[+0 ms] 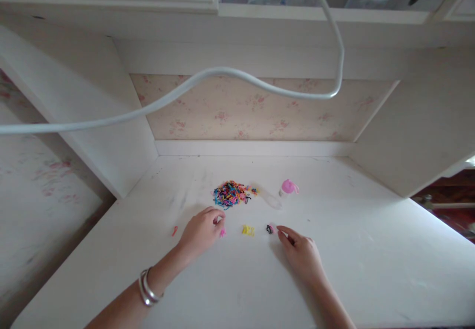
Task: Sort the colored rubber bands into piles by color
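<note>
Small elastic hair bands in many colours form a loose pile (230, 193) on the white desktop. My left hand (200, 230), with silver bangles at the wrist, is just in front of that pile. Its thumb and fingers curl together, and anything between the tips is hidden. Right beside them is a small pink cluster of bands (222, 232). Yellow bands (248, 230) lie in a group between the hands. My right hand (303, 256) has thumb and forefinger closed near a small black and pink group of bands (269, 229); what they pinch is too small to tell.
Behind the hands lies a clear plastic container (272, 199), next to a pink lid (288, 186). One orange-red band (174, 230) rests at the left. A white cable (222, 71) hangs across the view below an overhead shelf (322, 13). Side panels flank the desk (237, 289).
</note>
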`<action>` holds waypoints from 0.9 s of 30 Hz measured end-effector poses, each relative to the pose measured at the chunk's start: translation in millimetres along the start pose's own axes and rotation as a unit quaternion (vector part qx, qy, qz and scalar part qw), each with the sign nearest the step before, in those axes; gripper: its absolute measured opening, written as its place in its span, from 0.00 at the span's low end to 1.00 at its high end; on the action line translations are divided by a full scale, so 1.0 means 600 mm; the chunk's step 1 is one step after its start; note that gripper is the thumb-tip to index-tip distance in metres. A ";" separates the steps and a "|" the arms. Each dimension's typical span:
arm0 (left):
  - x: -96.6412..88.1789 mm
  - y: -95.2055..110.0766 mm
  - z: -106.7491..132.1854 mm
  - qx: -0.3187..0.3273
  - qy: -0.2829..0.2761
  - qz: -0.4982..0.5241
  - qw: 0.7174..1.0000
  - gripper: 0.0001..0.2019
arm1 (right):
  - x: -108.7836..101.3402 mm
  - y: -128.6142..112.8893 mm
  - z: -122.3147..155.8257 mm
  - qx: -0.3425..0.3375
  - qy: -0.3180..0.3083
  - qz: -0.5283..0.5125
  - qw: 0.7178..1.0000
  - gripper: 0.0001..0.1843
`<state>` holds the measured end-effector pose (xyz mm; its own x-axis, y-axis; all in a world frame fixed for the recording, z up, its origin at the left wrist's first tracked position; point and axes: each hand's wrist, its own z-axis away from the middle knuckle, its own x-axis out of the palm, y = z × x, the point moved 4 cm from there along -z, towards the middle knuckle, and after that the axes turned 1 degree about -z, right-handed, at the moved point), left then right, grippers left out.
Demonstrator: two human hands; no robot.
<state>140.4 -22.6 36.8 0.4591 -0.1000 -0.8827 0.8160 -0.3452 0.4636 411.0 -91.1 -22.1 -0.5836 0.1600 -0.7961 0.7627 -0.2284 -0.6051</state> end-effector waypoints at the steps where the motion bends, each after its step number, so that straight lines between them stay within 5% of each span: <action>1: 0.003 -0.003 -0.021 -0.014 0.003 -0.044 0.999 0.11 | -0.001 0.000 -0.001 0.000 0.001 -0.006 1.000 0.22; 5: 0.022 -0.013 -0.070 -0.051 0.005 -0.128 0.990 0.13 | -0.001 -0.003 -0.002 -0.015 0.001 0.004 1.000 0.22; 11: 0.039 -0.021 -0.083 -0.068 0.012 -0.146 0.987 0.13 | -0.002 -0.009 -0.001 -0.026 0.003 0.014 1.000 0.21; 27: 0.006 -0.033 -0.104 -0.067 0.043 -0.073 0.994 0.12 | -0.006 -0.011 0.004 -0.031 0.005 -0.002 0.999 0.19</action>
<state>147.7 42.2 29.4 0.3558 0.0241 -0.9342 0.9130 -0.2225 0.3420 407.3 -92.4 -15.2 -0.5838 0.1703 -0.7939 0.7769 -0.1670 -0.6071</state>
